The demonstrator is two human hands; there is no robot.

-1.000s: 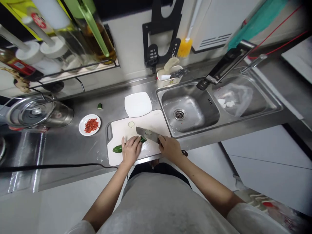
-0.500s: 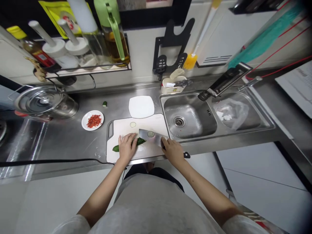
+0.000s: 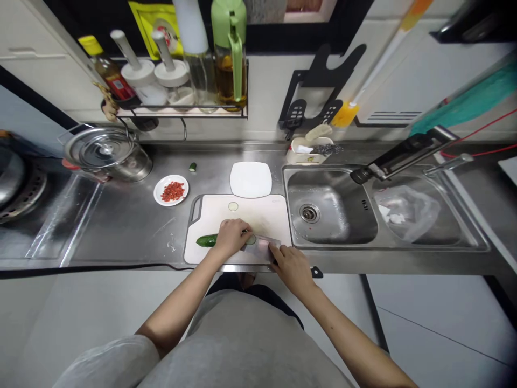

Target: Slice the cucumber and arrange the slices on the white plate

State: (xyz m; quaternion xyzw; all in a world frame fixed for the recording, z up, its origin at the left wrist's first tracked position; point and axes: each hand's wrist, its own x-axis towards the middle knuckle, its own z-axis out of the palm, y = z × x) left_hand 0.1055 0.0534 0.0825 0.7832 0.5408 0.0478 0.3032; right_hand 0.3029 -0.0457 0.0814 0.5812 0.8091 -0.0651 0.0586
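A cleaver-like kitchen knife [image 3: 262,248] lies low over the right part of the white cutting board [image 3: 220,221], its blade pointing left. My right hand [image 3: 294,267] is closed around its handle. A round cucumber slice [image 3: 251,240] shows against the blade. My left hand [image 3: 233,237] has its fingers and thumb drawn together at the slice's edge. The dark green cucumber [image 3: 206,241] rests on the board to the left, its right end hidden behind my left hand. Another pale cucumber slice [image 3: 233,206] lies flat near the board's far edge.
Behind the board sits a white square plate [image 3: 251,179]. To the left are a plate of chopped red pieces [image 3: 171,190], a cucumber end [image 3: 193,167] and a steel pot [image 3: 109,153]. A double sink [image 3: 335,237] with a faucet [image 3: 404,153] borders the board's right side.
My left hand has moved right, off most of the cucumber, to the slice at the blade. The knife has come closer to the board's front edge. The camera view has shifted.
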